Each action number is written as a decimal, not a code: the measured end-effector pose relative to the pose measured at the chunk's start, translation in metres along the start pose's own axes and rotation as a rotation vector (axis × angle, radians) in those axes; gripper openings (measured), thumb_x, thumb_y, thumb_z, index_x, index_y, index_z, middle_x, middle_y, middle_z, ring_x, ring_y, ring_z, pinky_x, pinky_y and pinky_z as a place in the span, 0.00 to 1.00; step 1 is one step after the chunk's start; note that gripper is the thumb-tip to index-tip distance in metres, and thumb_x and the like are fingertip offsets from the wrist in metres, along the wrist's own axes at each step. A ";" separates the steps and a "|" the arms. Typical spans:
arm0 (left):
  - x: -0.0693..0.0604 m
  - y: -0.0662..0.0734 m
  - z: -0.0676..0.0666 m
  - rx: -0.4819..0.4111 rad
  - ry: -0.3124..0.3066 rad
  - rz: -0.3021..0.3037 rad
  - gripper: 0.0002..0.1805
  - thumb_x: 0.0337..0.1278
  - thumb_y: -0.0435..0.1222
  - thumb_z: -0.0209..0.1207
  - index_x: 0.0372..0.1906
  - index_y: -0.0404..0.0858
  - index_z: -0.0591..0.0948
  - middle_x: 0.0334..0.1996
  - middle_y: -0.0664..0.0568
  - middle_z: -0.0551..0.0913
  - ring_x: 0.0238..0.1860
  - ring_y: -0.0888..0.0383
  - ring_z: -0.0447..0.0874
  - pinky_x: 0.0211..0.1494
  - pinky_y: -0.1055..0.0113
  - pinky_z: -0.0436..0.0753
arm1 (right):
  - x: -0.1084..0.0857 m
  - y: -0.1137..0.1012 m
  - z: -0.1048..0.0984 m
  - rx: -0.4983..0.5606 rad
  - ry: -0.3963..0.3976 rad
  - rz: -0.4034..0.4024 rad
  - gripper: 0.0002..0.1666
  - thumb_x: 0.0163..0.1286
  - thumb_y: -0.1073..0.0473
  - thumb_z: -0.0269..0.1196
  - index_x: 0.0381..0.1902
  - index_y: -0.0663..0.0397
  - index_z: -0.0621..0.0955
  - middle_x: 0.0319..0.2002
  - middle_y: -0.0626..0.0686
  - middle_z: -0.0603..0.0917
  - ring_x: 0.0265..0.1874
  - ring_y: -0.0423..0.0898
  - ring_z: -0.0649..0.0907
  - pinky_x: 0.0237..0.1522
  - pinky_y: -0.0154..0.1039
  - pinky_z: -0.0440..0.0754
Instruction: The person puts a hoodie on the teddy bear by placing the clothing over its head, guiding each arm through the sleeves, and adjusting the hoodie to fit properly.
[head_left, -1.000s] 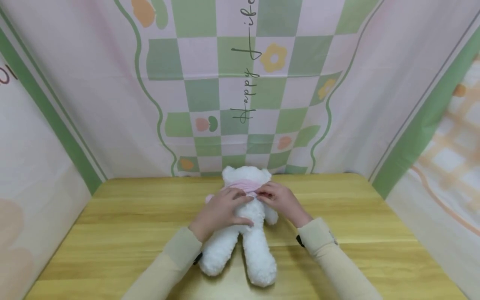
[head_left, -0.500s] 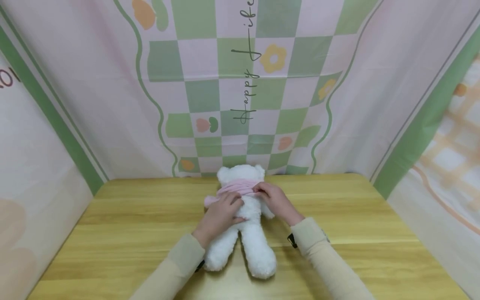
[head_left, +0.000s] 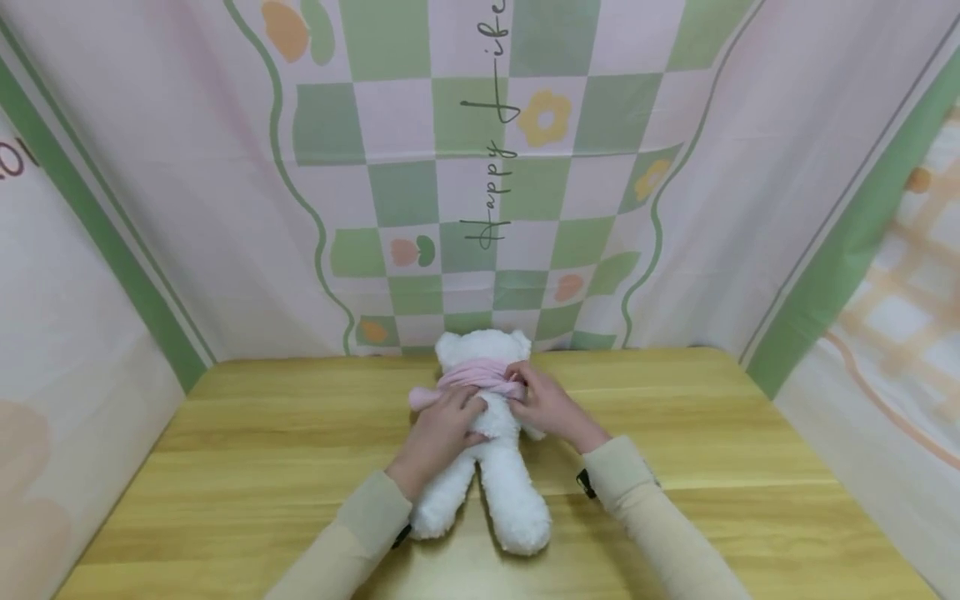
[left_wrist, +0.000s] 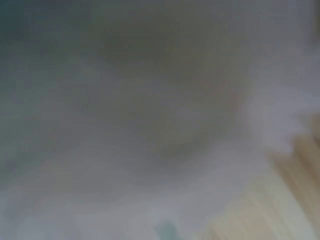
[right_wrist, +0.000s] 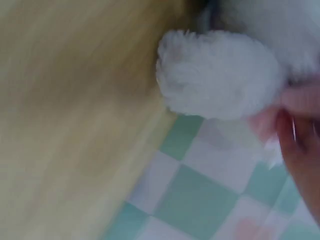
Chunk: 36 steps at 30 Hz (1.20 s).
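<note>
White plush toy (head_left: 501,425) lying stretched out on the wood-grain table (head_left: 225,467), ears at the far end, 2 legs pointing back to the person. Pink cloth (head_left: 478,374) banded across toy's neck, 1 rounded end jutting past the toy on the left hand's side. Left hand (head_left: 442,427) laid over toy's torso, fingers loosely bent, thumb apart from them, fingertips near the cloth's lower edge; no grip seen. Left wrist view too blurred to add anything. Right hand (head_left: 553,410) at the other side of toy's neck, thumb and fingers pinching the cloth; right wrist view shows this pinch just beside a fluffy part of the toy. Behind toy: backdrop (head_left: 468,192) of green and pale checks, yellow flowers, "Happy Life" lettering
</note>
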<state>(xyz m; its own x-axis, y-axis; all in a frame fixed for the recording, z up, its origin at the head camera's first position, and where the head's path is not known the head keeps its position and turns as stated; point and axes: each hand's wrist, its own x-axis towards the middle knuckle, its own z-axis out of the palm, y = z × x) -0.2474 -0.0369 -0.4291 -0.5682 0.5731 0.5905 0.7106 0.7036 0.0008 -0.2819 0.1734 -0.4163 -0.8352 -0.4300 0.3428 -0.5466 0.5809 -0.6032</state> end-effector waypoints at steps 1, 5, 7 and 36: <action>0.000 0.000 0.001 0.011 -0.007 0.007 0.22 0.42 0.48 0.68 0.41 0.41 0.75 0.49 0.47 0.81 0.55 0.51 0.79 0.62 0.63 0.78 | 0.001 -0.003 0.002 -0.076 0.019 -0.019 0.16 0.61 0.69 0.60 0.48 0.61 0.73 0.39 0.57 0.81 0.36 0.47 0.78 0.42 0.41 0.79; 0.000 0.001 0.002 0.046 -0.030 0.032 0.23 0.44 0.50 0.67 0.42 0.42 0.75 0.53 0.44 0.80 0.58 0.47 0.77 0.67 0.60 0.74 | 0.004 -0.009 0.010 -0.343 0.143 -0.098 0.14 0.60 0.67 0.61 0.45 0.58 0.76 0.35 0.54 0.80 0.28 0.45 0.76 0.32 0.40 0.79; 0.001 0.002 0.003 0.051 -0.030 0.035 0.23 0.44 0.51 0.66 0.43 0.42 0.75 0.54 0.44 0.80 0.58 0.47 0.77 0.67 0.59 0.74 | 0.004 -0.010 0.012 -0.409 0.211 -0.126 0.11 0.60 0.66 0.63 0.42 0.56 0.78 0.33 0.52 0.79 0.25 0.44 0.76 0.28 0.39 0.79; 0.008 0.011 0.010 0.036 -0.122 -0.085 0.30 0.38 0.49 0.71 0.49 0.45 0.75 0.51 0.50 0.76 0.55 0.53 0.75 0.64 0.58 0.74 | -0.013 -0.003 -0.003 -0.161 -0.187 -0.124 0.26 0.42 0.67 0.70 0.41 0.59 0.73 0.43 0.54 0.73 0.47 0.48 0.72 0.50 0.43 0.77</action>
<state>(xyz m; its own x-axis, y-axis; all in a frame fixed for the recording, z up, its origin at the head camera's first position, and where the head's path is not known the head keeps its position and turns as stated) -0.2485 -0.0199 -0.4326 -0.6736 0.5562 0.4867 0.6434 0.7653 0.0160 -0.2697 0.1793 -0.4161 -0.7443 -0.6157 0.2589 -0.6587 0.6123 -0.4373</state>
